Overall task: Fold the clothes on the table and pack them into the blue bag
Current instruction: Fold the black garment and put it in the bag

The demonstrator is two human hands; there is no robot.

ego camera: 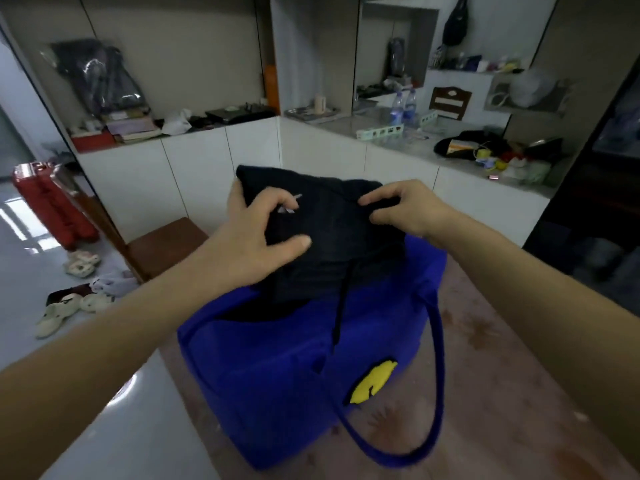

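Note:
A blue bag [277, 382] with a yellow patch and a long strap stands on the patterned table [491, 358] in front of me. A folded black garment [332, 237] with a small white logo and a hanging drawstring sticks up out of the bag's opening, its lower part inside. My left hand [256, 230] grips the garment's left side, thumb in front and fingers curled over the fabric. My right hand [401, 209] pinches the garment's upper right edge.
White cabinets [194, 161] with cluttered counters run behind the table. A red suitcase [52, 202] stands at the left, with several slippers [69, 306] on the glossy floor. A wooden stool [162, 244] sits left of the bag.

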